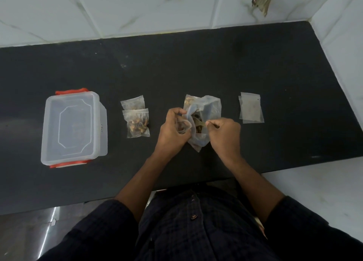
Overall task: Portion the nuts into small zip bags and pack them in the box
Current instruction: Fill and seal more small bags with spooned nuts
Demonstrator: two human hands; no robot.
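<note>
Portioning step: left hand pinches a small zip bag open, right hand grips the nut bag mid-worktop. Two filled bags wait beside the lidded box. Next: drop nuts in, seal.

Setting: domestic kitchen, likely. Evidence: dark stone-like countertop, matt and lightly speckled, running into a corner; wall behind and at right faced with large white marble-veined tiles, visible grout lines; one tile chipped or stained near the corner. Clear plastic food-storage box with lid and red clip latches on the counter. Pale floor or lower surface below counter edge at right.
</note>
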